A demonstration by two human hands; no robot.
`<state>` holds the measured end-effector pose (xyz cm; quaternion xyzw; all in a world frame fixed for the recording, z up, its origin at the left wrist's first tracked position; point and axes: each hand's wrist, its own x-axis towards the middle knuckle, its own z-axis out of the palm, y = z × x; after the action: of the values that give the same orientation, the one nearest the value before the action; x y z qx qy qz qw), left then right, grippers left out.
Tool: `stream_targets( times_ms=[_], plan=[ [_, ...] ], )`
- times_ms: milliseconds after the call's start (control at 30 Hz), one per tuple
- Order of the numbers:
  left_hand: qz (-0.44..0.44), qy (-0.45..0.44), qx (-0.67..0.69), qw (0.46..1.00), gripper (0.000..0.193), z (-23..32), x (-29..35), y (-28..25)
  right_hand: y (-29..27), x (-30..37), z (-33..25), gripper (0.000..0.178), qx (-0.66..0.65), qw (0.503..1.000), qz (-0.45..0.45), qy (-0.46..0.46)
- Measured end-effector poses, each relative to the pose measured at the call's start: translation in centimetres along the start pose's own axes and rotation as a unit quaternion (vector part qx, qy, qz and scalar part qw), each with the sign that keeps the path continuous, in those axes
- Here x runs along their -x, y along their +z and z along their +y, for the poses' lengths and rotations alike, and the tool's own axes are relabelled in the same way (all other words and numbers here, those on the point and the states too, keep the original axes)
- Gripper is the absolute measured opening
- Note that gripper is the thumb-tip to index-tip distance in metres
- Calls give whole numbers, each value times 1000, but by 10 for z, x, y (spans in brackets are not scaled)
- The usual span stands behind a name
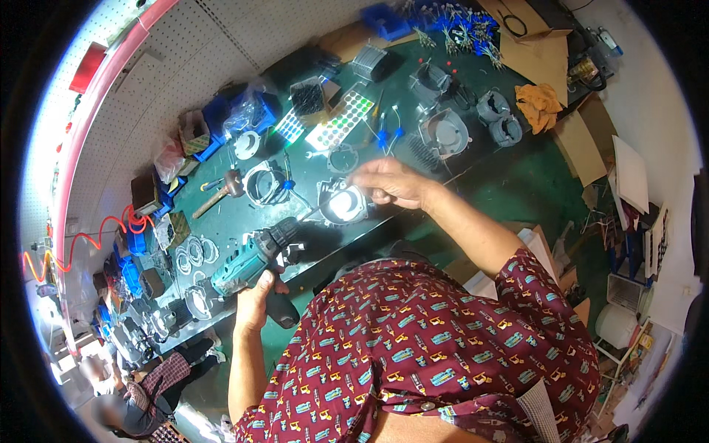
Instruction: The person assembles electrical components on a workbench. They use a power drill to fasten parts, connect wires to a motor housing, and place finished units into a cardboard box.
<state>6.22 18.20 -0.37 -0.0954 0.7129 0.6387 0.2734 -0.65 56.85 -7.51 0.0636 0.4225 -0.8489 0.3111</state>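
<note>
My left hand (255,297) is wrapped round the grip of a teal cordless drill (244,264). The drill's bit points right, toward a round cast-metal housing (344,207) lit brightly by a lamp beam, and its tip is close to the housing's left side. Over the housing's upper right edge is my right hand (390,181), its fingers curled together in a pinch; what they hold, if anything, is too small to make out. Left of the housing lies an open metal ring casting (264,183) with a blue connector (288,184). A flat gasket-like ring (343,158) rests just behind.
A mallet (221,192) lies to the left, near blue bins (216,118). Sticker sheets (340,120), a motor housing with a round face (446,133), grey half-shells (504,131) and an orange cloth (538,108) sit farther back. Another person (151,395) is at the lower left.
</note>
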Motion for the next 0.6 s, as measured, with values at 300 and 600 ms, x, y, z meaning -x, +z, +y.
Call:
stream_targets(
  times_ms=[300,600],
  plan=[
    [53,-5,-139,989,22,-4,-26,8,-35,-42,45,48,556,780,226,-177],
    [62,-15,-171,983,16,23,-34,22,-27,-35,51,40,629,734,213,-144]
  ],
)
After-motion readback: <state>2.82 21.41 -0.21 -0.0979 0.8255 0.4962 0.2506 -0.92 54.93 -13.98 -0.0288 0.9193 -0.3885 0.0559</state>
